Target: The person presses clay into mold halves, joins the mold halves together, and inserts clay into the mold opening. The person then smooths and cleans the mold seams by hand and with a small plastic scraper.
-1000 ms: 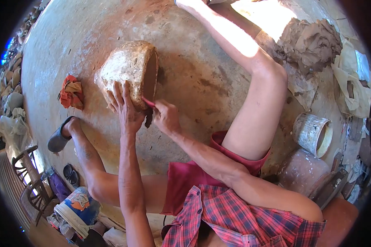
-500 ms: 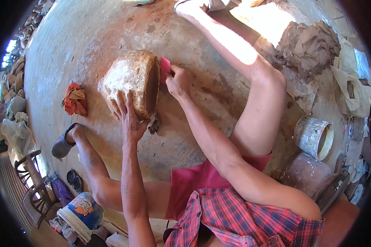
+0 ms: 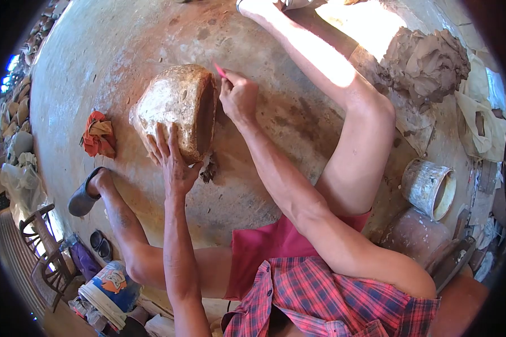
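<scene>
A rounded, mottled white-and-brown pot-like form (image 3: 171, 104) lies tipped on the floor, its dark open mouth facing right. My left hand (image 3: 171, 157) rests spread on its lower near side, fingers stretched out over the surface. Just right of the upper rim, my right hand (image 3: 239, 98) is closed around a thin pink scraper (image 3: 220, 71), which now appears edge-on. The scraper is a little apart from the rim. A small dark lump of clay (image 3: 208, 168) sits below the rim, by my left thumb. The inside of the form is mostly in shadow.
An orange-red crumpled cloth (image 3: 98, 135) lies on the floor at left. A big heap of grey-brown clay (image 3: 427, 64) is at upper right. A stained white bucket (image 3: 429, 189) lies at right, and a blue-and-white bucket (image 3: 111, 289) stands at lower left near a wooden chair (image 3: 48, 255).
My right hand has turned and risen slightly, so the pink scraper went from showing its flat face to showing its edge. My left hand stays on the form.
</scene>
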Motion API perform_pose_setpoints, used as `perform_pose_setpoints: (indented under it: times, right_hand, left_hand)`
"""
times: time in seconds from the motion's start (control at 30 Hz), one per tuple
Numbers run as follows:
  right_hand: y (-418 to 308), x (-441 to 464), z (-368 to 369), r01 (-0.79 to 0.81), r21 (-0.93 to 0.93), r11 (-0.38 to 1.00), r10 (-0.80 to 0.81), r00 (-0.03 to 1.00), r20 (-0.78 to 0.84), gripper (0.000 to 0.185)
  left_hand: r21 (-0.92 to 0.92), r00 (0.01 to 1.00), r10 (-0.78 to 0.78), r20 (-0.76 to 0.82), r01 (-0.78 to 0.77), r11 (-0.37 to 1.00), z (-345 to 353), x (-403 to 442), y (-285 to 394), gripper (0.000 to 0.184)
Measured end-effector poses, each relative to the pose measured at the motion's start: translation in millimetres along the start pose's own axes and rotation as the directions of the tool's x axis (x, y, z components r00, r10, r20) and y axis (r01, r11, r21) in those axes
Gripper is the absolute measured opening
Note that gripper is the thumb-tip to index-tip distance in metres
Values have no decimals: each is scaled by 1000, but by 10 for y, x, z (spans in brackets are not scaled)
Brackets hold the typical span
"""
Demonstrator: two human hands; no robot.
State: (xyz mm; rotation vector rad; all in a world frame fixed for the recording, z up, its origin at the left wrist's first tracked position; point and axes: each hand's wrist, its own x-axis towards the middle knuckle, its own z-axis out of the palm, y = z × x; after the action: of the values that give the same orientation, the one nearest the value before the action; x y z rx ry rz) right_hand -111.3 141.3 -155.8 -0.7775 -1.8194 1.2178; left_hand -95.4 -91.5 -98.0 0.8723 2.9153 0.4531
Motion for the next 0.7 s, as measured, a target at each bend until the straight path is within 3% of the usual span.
perform_pose_setpoints:
  times: [0.03, 0.17, 0.27, 0.37, 0.53, 0.7]
  right_hand:
    - [29, 20, 25, 118, 40, 992, -117, 993, -17, 22]
    - [136, -107, 98, 176, 122, 977, -184, 981, 54, 26]
    - [212, -313, 65, 101, 27, 995, -103, 986, 130, 33]
    - [232, -546, 12, 98, 78, 992, -108, 987, 122, 30]
    - [-26, -987, -37, -74, 97, 992, 65, 994, 87, 39]
    - [-283, -1563, -213, -137, 38, 990, 134, 988, 78, 30]
  left_hand:
    - [2, 1000, -5, -1, 5, 1000, 5, 2, -2, 133]
    - [-3, 1000, 19, -21, -19, 1000, 13, 4, -18, 134]
    - [3, 1000, -12, -4, 12, 1000, 2, 7, 13, 135]
    - [52, 999, -42, 11, 42, 998, -14, 10, 63, 136]
    - [-30, 1000, 8, -26, -9, 1000, 14, 3, 15, 135]
    - [9, 1000, -3, -30, 3, 1000, 33, 10, 6, 136]
